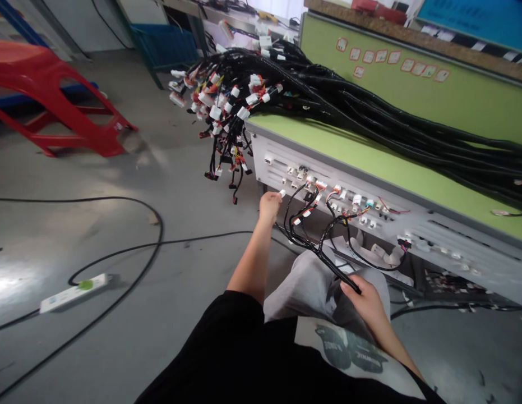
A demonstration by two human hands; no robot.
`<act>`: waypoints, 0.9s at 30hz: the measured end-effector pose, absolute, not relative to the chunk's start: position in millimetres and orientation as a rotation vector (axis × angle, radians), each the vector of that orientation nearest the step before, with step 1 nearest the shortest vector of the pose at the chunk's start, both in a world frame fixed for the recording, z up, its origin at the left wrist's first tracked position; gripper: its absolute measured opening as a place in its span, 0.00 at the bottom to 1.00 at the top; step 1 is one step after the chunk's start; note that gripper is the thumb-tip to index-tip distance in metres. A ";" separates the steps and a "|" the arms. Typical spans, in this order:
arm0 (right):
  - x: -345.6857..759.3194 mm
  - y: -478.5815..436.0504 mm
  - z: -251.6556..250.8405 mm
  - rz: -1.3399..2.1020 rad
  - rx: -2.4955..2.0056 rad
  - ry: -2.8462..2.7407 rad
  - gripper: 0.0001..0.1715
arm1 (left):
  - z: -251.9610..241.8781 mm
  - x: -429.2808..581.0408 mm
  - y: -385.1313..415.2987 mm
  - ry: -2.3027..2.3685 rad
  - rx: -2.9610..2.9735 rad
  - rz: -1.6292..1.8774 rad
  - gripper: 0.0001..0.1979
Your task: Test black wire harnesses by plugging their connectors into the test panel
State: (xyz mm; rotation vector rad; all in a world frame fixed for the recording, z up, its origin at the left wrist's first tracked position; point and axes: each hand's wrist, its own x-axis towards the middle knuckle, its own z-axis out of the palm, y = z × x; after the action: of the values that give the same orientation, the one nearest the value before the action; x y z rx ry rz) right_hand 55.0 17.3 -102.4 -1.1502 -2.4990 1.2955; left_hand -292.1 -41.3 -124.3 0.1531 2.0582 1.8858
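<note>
Black cable: in the near middle, over the knees, with the right hand closed round its thick end. Thin black branches going far and left to plugs in the pale board. Left hand pinched almost closed on a small white plug, just beside the board's left part. On the green bench, a big pile of black cables, with many loose ends hanging off the left side. Far left, a red stool. Near left, a white power strip on the gray floor.
</note>
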 end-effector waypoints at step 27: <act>57.0 16.2 -106.5 1.268 -1.115 -2.473 0.17 | -91.5 -272.8 -11.5 1.326 -0.202 2.030 0.14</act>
State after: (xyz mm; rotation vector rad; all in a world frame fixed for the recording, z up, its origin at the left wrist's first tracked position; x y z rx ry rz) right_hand 57.0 16.2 -106.5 -1.1149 -2.4731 1.2682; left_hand -272.8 -11.5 -91.5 -0.2025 1.3263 2.0298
